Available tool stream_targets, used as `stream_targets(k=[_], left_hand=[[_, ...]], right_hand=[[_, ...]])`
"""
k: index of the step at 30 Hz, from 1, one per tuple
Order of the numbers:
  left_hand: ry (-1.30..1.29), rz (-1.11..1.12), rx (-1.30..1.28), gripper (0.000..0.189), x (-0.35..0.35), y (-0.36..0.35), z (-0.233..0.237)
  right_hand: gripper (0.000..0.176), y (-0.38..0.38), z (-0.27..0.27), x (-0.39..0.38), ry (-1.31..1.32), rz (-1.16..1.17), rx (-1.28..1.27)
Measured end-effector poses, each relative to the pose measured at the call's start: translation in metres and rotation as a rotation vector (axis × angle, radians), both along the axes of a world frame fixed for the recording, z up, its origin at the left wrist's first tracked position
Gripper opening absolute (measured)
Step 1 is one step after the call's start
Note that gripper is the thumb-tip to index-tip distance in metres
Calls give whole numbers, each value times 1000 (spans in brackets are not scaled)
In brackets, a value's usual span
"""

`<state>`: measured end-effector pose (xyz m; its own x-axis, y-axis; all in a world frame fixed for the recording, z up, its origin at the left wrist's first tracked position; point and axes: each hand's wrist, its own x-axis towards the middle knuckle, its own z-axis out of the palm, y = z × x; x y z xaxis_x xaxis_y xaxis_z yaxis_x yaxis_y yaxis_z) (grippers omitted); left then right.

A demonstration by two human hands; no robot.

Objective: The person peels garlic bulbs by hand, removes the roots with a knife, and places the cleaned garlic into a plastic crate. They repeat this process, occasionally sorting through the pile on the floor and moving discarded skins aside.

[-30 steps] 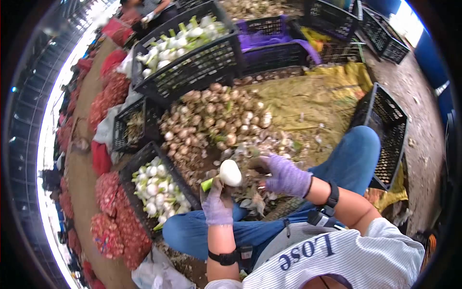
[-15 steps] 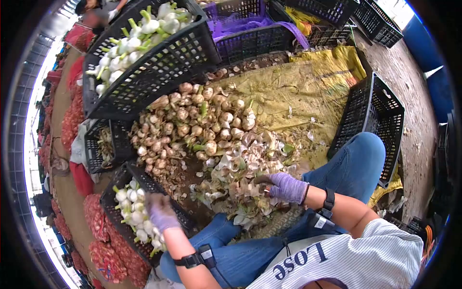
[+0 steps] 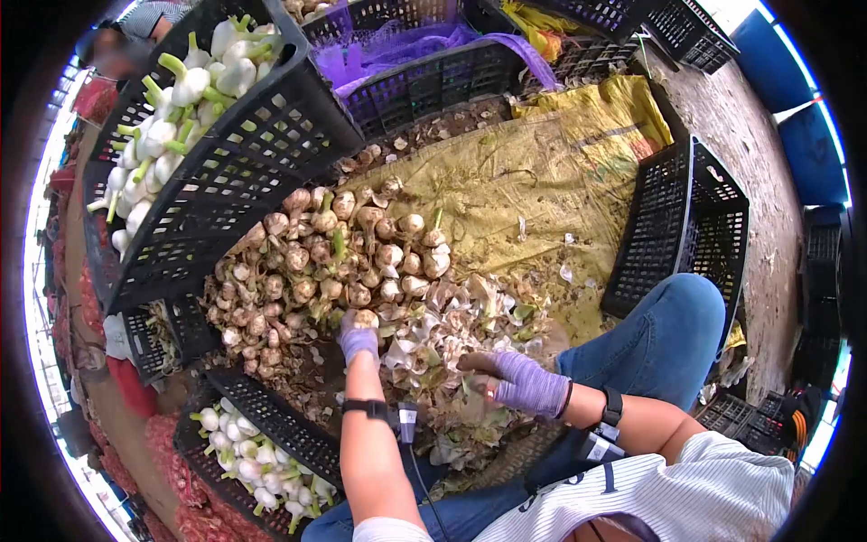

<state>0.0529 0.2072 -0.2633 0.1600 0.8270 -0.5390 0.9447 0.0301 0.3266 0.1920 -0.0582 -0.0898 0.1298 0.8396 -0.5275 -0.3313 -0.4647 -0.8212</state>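
Observation:
My left hand (image 3: 358, 340), in a dirty purple glove, is at the near edge of the heap of unpeeled garlic (image 3: 307, 271), its fingers closed round a brownish garlic bulb (image 3: 365, 319). Over a pile of loose garlic skins (image 3: 442, 339) is my right hand (image 3: 522, 383), gloved in the same purple with dark, soiled fingertips. Its fingers are curled together; a small shiny spot shows by them, but what they hold is not clear. White trimmed garlic bulbs (image 3: 242, 447) lie in a low black crate (image 3: 284, 432) left of my left forearm.
A large black crate (image 3: 244, 172) of trimmed garlic stands tilted at upper left. Behind is a crate with purple netting (image 3: 397, 56). Another black crate (image 3: 652, 226) stands right, on a yellow sheet (image 3: 524, 194). A person (image 3: 155, 23) sits at far upper left.
My left hand has moved from the low crate of white garlic forward and right to the heap, and taken hold of a bulb. My right hand stays over the skins. The view has shifted.

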Motion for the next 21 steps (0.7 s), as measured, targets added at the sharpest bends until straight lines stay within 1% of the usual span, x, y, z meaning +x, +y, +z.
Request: stream_targets(k=[2, 3, 4, 5, 6, 7, 8, 9, 10, 11, 12, 13, 14, 15, 16, 17, 18, 19, 20, 21], left_hand=[[-527, 185, -286, 60, -2, -24, 63], [-704, 328, -480, 57, -3, -39, 98], [-663, 235, -414, 56, 9, -62, 145], [-884, 66, -326, 59, -9, -72, 141], [-827, -32, -227, 62, -9, -92, 179], [-850, -29, -184, 66, -14, -110, 200], [-1119, 264, -546, 70, -12, -111, 196], [-1081, 26, -317, 75, -31, -130, 204], [-1023, -203, -87, 80, -30, -156, 247], [-1031, -210, -81, 80, -34, -169, 265], [-1012, -371, 117, 83, -37, -178, 279], [-981, -529, 317, 85, -41, -186, 288], [-988, -534, 329, 85, -45, -191, 294], [-890, -611, 375, 90, -50, -197, 299], [-788, -684, 419, 95, -54, -202, 303], [-797, -710, 430, 100, -57, -206, 306], [-804, -712, 442, 100, -59, -210, 307], [-871, -670, 387, 97, -62, -214, 307], [-935, -628, 330, 94, -65, -218, 306], [-921, -646, 363, 94, -68, -219, 303]], right_hand=[[37, -1, -5, 0, -164, -64, 125], [37, -1, -4, -5, -85, -198, 192], [38, -4, -11, -8, -235, -196, 251], [41, -3, -7, -13, -82, -264, 268], [44, 0, 1, -19, 69, -326, 285], [44, 0, 13, -23, 61, -324, 299], [49, 0, 30, -26, 161, -319, 351], [54, 0, 45, -28, 258, -310, 404], [62, -1, 55, -33, 304, -266, 393], [59, -3, 75, -36, 295, -251, 342], [57, -7, 93, -38, 285, -234, 291], [57, -12, 98, -40, 278, -231, 300], [52, -16, 101, -42, 233, -196, 309], [48, -20, 104, -44, 186, -160, 317], [48, -25, 105, -47, 177, -159, 325], [43, -30, 105, -50, 174, -159, 326], [38, -33, 107, -51, 171, -159, 328], [39, -37, 121, -52, 144, -187, 337], [39, -39, 123, -50, 140, -184, 344], [40, -43, 124, -47, 145, -127, 359]])
